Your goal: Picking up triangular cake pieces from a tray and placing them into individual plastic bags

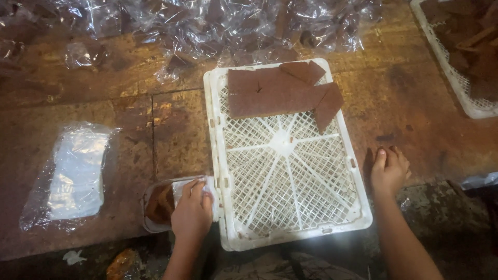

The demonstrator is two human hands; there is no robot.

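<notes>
A white lattice pattern, with spokes radiating from its centre, is shown by the near crate (284,155). Reddish-brown slabs (280,91) are laid at its far end. The table (129,129) is mottled brown (with yellowish patches). Clear, glinting plastic bags (72,173) are seen left.

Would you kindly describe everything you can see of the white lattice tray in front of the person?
The white tray looks like plastic: a rectangular crate with a raised rim and an open mesh floor whose ribs radiate from a solid centre. It lies flat on the stained brown surface, a little askew. Flat brown sheets lie across its far end; the rest is bare. The left hand rests against its left rim; the right hand is apart, to its right.
</notes>
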